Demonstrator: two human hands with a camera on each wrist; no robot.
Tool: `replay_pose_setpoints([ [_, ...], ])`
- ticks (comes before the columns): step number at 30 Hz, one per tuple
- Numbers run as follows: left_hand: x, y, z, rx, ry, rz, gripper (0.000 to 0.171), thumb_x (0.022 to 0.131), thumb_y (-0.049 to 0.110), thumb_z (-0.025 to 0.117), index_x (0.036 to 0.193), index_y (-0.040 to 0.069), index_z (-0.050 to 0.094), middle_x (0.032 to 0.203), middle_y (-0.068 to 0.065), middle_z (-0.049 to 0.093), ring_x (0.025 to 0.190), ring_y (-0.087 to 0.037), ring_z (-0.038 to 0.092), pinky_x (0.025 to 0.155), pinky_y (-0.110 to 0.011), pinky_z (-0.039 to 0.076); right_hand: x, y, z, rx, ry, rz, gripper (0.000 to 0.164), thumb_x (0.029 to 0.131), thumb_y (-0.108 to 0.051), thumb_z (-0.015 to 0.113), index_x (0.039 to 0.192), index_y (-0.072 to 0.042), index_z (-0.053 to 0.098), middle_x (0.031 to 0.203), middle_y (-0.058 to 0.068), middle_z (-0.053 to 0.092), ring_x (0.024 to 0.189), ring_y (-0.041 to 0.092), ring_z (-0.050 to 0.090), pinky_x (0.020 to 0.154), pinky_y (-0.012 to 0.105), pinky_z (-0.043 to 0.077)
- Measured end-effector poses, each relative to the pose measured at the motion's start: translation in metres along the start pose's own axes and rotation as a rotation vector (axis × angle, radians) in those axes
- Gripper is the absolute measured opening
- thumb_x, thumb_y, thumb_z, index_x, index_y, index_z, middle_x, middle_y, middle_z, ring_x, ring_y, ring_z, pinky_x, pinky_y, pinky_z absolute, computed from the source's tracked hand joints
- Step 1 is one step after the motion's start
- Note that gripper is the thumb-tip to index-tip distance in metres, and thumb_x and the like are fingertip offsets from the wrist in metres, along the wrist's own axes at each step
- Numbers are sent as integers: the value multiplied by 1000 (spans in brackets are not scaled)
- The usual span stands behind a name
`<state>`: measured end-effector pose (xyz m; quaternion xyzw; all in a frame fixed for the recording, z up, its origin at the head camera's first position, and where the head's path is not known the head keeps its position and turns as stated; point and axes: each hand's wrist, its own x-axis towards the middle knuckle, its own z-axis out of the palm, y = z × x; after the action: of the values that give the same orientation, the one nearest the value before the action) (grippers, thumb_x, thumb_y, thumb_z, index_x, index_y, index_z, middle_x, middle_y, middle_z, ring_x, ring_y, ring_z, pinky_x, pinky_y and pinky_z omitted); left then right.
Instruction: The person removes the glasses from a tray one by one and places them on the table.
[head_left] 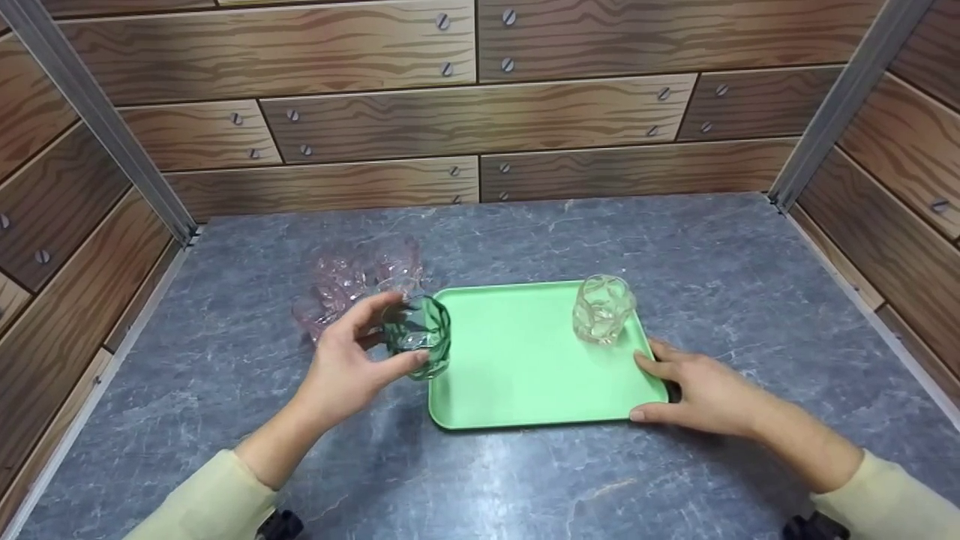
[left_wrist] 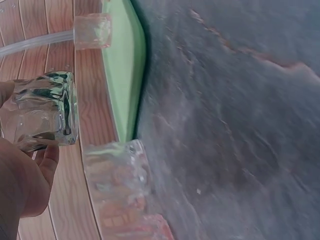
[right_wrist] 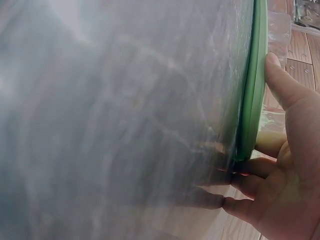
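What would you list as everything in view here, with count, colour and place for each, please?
Green tray: 1, light green, mid-table.
Green glass: 1, dark green, in the left hand by the tray's left edge.
Clear glass: 1, colourless, on the tray's far right corner.
Pink-tinted glasses: several, overlapping so exact count unclear, left of the tray's far end.
Table: 1, blue-grey marbled, under everything.
Walls: 3, brown wood-patterned, back and sides.
Metal posts: 2, grey, back corners.
Black wrist items: 2, partly visible, bottom edge.
Sleeves: 2, pale yellow, forearms.
Left hand: 1, holding the green glass.
Right hand: 1, at the tray's near right corner.
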<state>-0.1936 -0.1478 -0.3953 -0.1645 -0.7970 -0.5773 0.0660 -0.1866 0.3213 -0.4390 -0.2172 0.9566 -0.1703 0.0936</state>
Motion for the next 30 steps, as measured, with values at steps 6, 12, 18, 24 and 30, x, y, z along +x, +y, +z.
replay_pose_setpoints([
  [6, -8, -9, -8, 16, 29, -6, 74, 78, 10, 96, 143, 7, 61, 130, -10, 69, 118, -26, 67, 103, -32, 56, 1, 0, 0, -1, 6, -17, 104, 89, -77, 66, 154, 2, 50, 161, 36, 35, 143, 56, 41, 115, 68, 38],
  [12, -15, -17, -14, 48, 47, -33, 73, 78, 8, 96, 143, 6, 61, 130, -9, 69, 118, -23, 67, 103, -31, 56, 1, 0, 1, -12, 20, -35, 101, 90, -74, 68, 153, 3, 50, 160, 37, 36, 142, 56, 43, 114, 68, 39],
  [18, -19, -22, -16, 42, 53, -51, 73, 78, 9, 96, 142, 6, 61, 130, -13, 69, 117, -24, 67, 102, -30, 56, 1, 0, 1, -21, 19, -39, 100, 90, -73, 69, 153, 3, 51, 159, 37, 37, 142, 56, 43, 113, 67, 40],
  [24, -23, -28, -16, 25, 53, -71, 75, 77, 9, 97, 142, 5, 61, 129, -13, 69, 118, -28, 67, 102, -30, 56, 0, 1, 1, -15, 14, -21, 103, 90, -77, 66, 154, 3, 50, 161, 36, 36, 143, 56, 42, 115, 68, 39],
  [30, -25, -34, -14, 21, 52, -85, 75, 76, 7, 97, 142, 4, 61, 129, -16, 69, 119, -28, 67, 103, -31, 56, 0, 0, 1, -20, 21, -21, 104, 89, -78, 65, 153, 3, 50, 160, 36, 36, 142, 57, 42, 114, 69, 39],
])
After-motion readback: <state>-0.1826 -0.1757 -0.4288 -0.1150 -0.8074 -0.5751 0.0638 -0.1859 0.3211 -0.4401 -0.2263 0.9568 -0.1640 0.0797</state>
